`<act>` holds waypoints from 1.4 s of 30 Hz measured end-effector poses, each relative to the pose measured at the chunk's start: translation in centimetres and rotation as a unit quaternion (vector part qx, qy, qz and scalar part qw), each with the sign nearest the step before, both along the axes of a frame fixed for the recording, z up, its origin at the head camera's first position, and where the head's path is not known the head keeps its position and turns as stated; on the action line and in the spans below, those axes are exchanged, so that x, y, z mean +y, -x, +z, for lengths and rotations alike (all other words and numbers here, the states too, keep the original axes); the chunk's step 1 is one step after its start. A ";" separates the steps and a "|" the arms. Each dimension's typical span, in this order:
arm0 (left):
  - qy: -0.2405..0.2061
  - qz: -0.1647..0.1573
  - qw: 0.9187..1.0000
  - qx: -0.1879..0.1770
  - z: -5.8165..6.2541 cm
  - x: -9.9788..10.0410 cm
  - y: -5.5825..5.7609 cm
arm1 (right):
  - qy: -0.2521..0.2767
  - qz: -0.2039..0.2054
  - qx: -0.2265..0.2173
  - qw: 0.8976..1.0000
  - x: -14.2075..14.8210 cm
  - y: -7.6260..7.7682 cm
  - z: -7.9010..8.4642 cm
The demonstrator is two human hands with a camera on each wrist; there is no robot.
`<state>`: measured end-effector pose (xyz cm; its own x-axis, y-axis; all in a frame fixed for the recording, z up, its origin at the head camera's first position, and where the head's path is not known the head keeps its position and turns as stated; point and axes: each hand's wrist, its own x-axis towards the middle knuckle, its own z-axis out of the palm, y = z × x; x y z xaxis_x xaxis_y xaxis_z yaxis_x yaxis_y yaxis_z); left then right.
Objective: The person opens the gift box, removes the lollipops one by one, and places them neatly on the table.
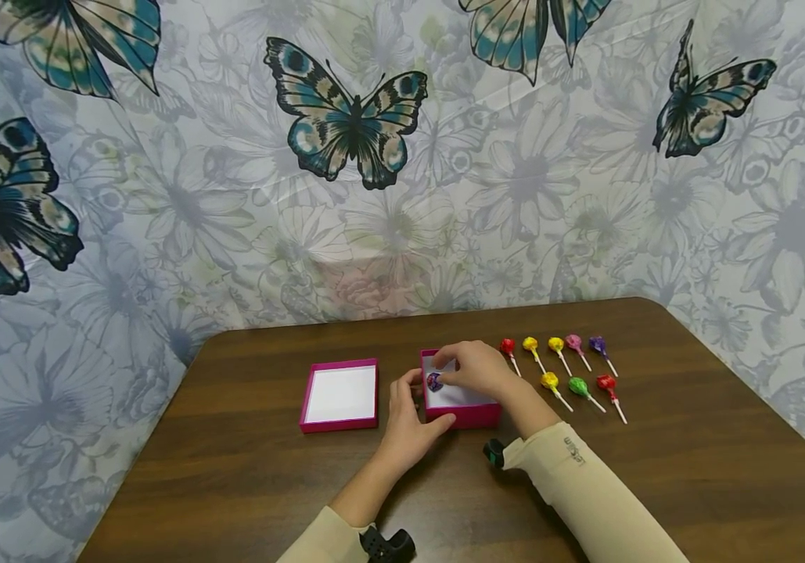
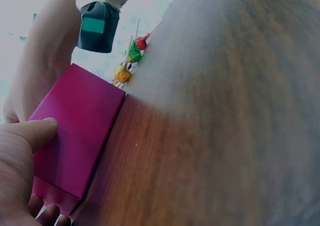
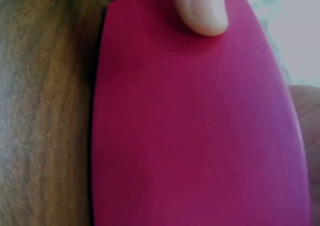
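Note:
A magenta box (image 1: 472, 417) with a white inside stands uncovered near the table's middle. My left hand (image 1: 407, 430) grips its front left corner, thumb on the front wall and fingers along the left side. In the left wrist view that thumb (image 2: 42, 131) lies on the magenta wall, with fingertips curled at the lower corner. My right hand (image 1: 478, 367) reaches into the box from the right. Its fingers pinch a dark purple lollipop (image 1: 433, 382) by the left inner wall; the stick is hidden. The right wrist view is mostly filled by the box wall (image 3: 190, 126).
Left of the box lies its magenta-edged lid (image 1: 340, 395), white inside up. To the right, two rows of lollipops lie on the wooden table (image 1: 233, 469), among them a green one (image 1: 578, 386) and a pink one (image 1: 573, 342). Behind hangs a butterfly-patterned cloth (image 1: 402, 227).

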<state>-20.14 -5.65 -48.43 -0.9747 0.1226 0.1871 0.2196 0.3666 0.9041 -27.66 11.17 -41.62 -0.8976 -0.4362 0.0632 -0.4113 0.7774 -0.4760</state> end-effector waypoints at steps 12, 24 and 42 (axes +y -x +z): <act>-0.003 0.002 1.000 0.004 0.1 0.0 0.1 | -0.068 0.003 0.004 0.998 -0.8 0.3 -0.6; -0.008 -0.001 1.000 0.005 0.1 0.0 0.2 | -0.089 0.010 0.000 0.996 -1.1 0.0 -0.6; -0.005 -0.001 1.000 0.008 0.1 0.1 0.0 | -0.083 0.020 0.000 0.996 -1.0 0.0 -0.8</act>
<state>-20.16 -5.58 -48.30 -0.9711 0.1228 0.2045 0.2355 0.3562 0.9042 -27.69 10.14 -42.44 -0.8790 -0.4767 -0.0125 -0.4443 0.8282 -0.3417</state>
